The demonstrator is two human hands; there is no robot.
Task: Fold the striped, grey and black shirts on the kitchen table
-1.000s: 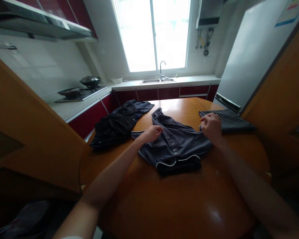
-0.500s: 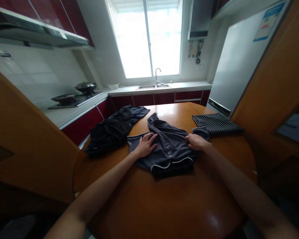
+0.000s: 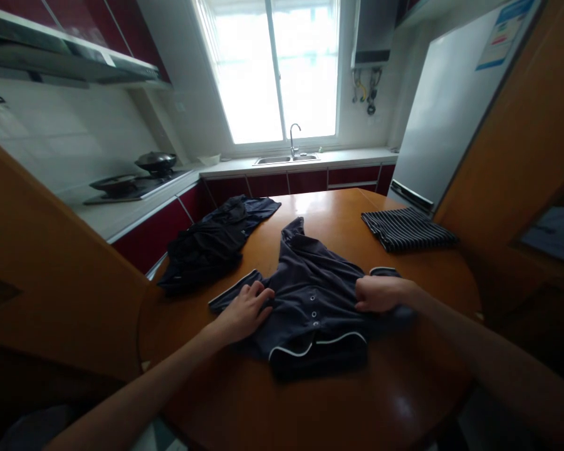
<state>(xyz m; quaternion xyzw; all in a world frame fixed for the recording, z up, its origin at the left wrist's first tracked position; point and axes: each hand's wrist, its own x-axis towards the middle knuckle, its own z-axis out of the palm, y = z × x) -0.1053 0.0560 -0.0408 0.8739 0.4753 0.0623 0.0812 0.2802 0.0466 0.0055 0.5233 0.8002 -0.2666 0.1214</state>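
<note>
A dark shirt [image 3: 305, 282] lies on the round desk [image 3: 310, 407], its white-edged collar [image 3: 319, 360] toward the person and three round buttons [image 3: 313, 314] in a row beyond it. The left hand [image 3: 245, 310] rests on the shirt near one white-edged sleeve [image 3: 232, 293], fingers bent. The right hand [image 3: 380, 293] is on the other side of the shirt, fingers curled in. Dark clothes [image 3: 211, 244] lie rumpled to the left; a folded striped cloth [image 3: 408, 228] lies to the right, apart from the shirt.
</note>
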